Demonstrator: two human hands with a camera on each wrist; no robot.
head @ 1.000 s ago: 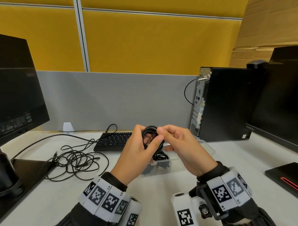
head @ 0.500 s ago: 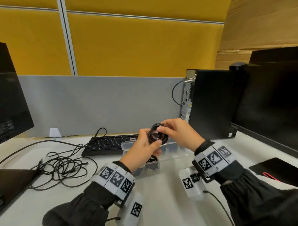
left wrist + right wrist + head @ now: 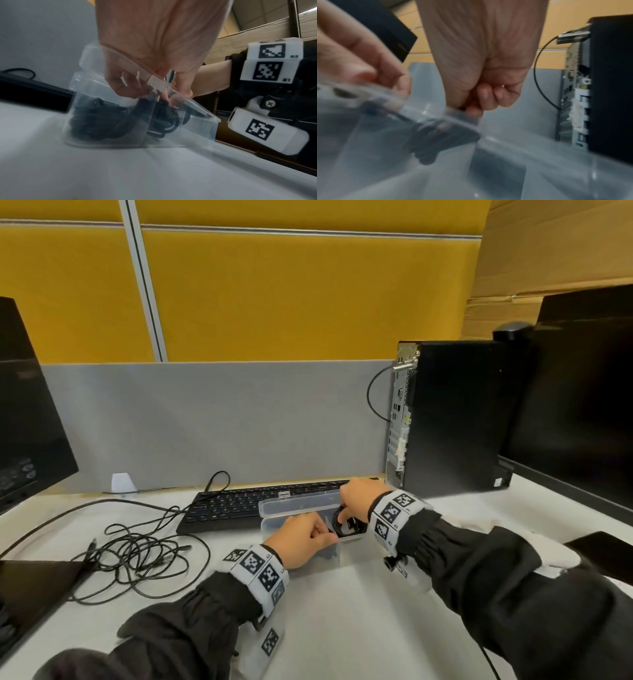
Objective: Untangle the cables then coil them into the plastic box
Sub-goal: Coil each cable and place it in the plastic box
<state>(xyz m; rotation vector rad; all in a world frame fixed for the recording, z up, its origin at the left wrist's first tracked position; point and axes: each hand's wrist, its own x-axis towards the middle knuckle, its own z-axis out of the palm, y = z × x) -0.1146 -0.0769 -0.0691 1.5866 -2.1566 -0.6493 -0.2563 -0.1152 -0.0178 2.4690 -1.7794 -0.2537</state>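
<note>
A clear plastic box point(image 3: 265, 527) stands open in front of the keyboard, its lid tipped back. Both hands reach into its right end and hold a small coiled black cable point(image 3: 342, 529) between them. My left hand point(image 3: 329, 534) pinches the coil from the near side, and my right hand point(image 3: 342, 513) grips it from above with curled fingers. In the left wrist view my left hand point(image 3: 142, 92) dips past the rim onto the coil point(image 3: 164, 116); another black coil point(image 3: 96, 121) lies beside it in the box. In the right wrist view my right hand point(image 3: 481, 102) pinches the cable at the rim.
A tangle of black cables point(image 3: 137, 556) lies on the white desk to the left. The black keyboard point(image 3: 239, 505) sits behind the box, and a PC tower point(image 3: 452, 419) stands at the right. Monitors flank both sides, and a dark flat object point(image 3: 603, 553) lies at the far right.
Both hands have carried the coil from chest height down and forward into the box. The view has shifted with the head.
</note>
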